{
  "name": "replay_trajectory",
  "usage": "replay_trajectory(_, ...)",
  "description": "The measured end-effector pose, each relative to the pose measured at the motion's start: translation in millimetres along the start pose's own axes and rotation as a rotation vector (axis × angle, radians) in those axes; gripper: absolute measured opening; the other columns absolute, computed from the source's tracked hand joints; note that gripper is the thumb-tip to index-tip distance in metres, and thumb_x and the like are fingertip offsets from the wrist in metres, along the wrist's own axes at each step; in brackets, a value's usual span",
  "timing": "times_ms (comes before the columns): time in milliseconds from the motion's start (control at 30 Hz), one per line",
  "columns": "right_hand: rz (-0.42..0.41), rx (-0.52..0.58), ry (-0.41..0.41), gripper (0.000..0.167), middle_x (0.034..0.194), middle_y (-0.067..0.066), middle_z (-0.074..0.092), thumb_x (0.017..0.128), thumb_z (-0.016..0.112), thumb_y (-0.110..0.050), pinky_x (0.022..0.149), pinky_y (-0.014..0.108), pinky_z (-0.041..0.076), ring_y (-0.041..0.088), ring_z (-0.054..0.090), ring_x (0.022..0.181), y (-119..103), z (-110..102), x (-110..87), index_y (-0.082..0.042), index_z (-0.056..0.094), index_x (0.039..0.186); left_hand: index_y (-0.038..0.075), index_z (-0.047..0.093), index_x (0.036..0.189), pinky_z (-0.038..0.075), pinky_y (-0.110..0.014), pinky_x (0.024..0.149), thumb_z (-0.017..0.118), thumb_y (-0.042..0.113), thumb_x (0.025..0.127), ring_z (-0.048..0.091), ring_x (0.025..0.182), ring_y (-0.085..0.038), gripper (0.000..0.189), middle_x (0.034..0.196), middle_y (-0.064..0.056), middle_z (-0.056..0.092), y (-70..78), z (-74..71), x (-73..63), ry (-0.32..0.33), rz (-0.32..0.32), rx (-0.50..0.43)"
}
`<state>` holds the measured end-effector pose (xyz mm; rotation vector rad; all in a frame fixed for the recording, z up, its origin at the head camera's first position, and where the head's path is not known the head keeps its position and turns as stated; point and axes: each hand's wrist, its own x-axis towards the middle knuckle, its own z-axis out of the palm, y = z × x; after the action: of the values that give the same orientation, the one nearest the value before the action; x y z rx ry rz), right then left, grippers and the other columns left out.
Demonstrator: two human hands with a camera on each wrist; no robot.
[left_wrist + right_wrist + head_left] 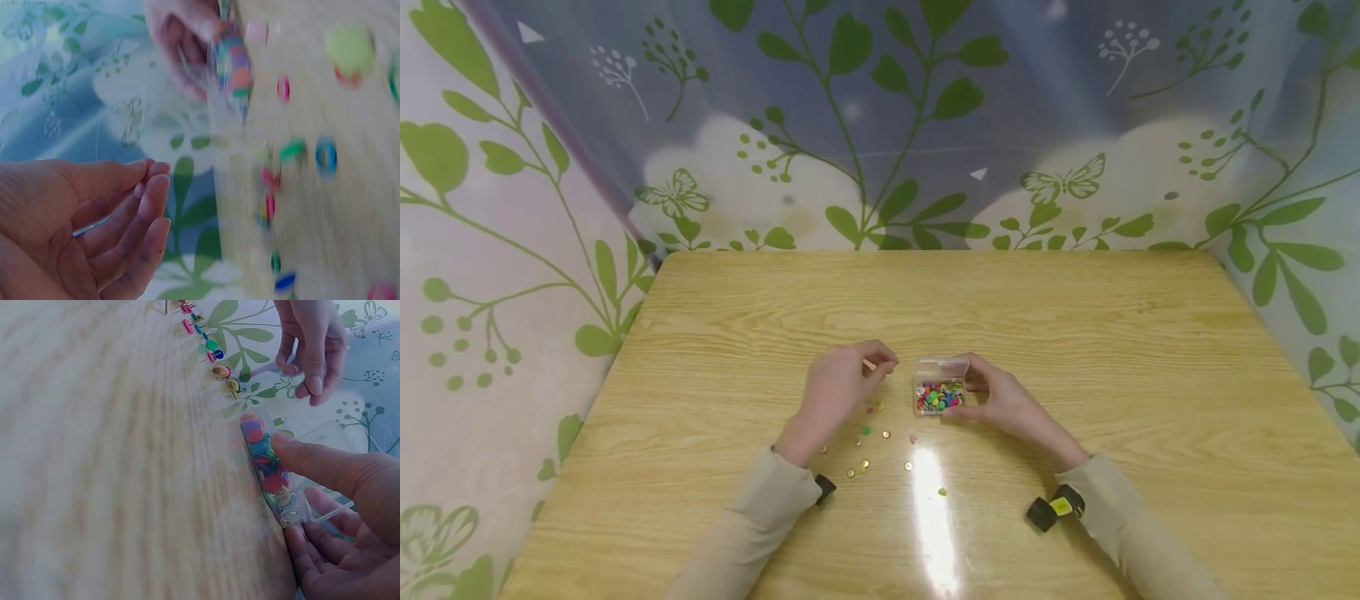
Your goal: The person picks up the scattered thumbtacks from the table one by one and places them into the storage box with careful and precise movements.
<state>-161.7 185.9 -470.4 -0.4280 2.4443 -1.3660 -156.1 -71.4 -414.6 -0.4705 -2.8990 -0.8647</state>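
A small clear plastic box [917, 402] with its lid raised stands on the table, filled with colourful thumbtacks [938, 397]. My right hand [1003, 404] grips the box from the right, thumb on the near side and fingers behind; the right wrist view shows the thumb [325, 459] along its edge. My left hand [838, 385] hovers left of the box, apart from it. Its thumb and index fingertips meet in the left wrist view, the other fingers [147, 250] loosely bent; whether a tack is between the tips cannot be made out.
Loose thumbtacks lie scattered in front of the box, among them a green one [867, 431], a pink one [913, 438] and a yellow one [942, 492]. The wooden table [1075, 317] meets a leaf-patterned curtain [850, 167] at its far edge.
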Motion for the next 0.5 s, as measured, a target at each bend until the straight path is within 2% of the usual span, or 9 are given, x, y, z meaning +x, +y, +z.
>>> replay_trajectory(100, 0.005, -0.013, 0.003, 0.067, 0.139, 0.020, 0.058, 0.080, 0.087, -0.023, 0.110, 0.061, 0.038, 0.042, 0.058, 0.125, 0.1, -0.3, 0.0, -0.011, 0.054, 0.137, 0.021, 0.077, 0.097, 0.045, -0.022, 0.050, 0.073, 0.025, 0.095, 0.070, 0.073, -0.012, 0.006, 0.095, 0.005, 0.078, -10.4, -8.0, -0.8, 0.023, -0.042, 0.016)
replay_trajectory(167, 0.004, -0.022, 0.004, 0.067, 0.139, 0.021, 0.058, 0.081, 0.087, -0.023, 0.110, 0.061, 0.038, 0.042, 0.058, 0.125, 0.5, -0.5, -0.1, -0.010, 0.054, 0.137, 0.021, 0.077, 0.097, 0.047, -0.023, 0.052, 0.073, 0.024, 0.095, 0.070, 0.074, -0.012, 0.005, 0.095, 0.005, 0.077, -16.5, -11.4, -1.7, 0.017, -0.063, 0.026)
replay_trajectory(333, 0.004, -0.018, 0.006, 0.067, 0.138, 0.021, 0.058, 0.080, 0.088, -0.023, 0.109, 0.060, 0.040, 0.042, 0.058, 0.124, 0.1, -0.2, 0.0, -0.009, 0.054, 0.136, 0.018, 0.077, 0.095, 0.050, -0.025, 0.058, 0.077, 0.015, 0.091, 0.068, 0.072, -0.012, 0.004, 0.092, 0.004, 0.076, -27.0, -13.0, -5.6, -0.040, -0.081, 0.035)
replay_trajectory(500, -0.005, -0.011, 0.004, 0.067, 0.137, 0.020, 0.059, 0.080, 0.088, -0.022, 0.109, 0.060, 0.039, 0.041, 0.059, 0.123, 0.1, 0.2, 0.1, -0.008, 0.054, 0.136, 0.018, 0.077, 0.091, 0.051, -0.026, 0.061, 0.079, 0.012, 0.088, 0.067, 0.073, -0.011, 0.007, 0.086, 0.005, 0.074, -33.9, -6.3, -8.5, -0.101, -0.063, 0.052)
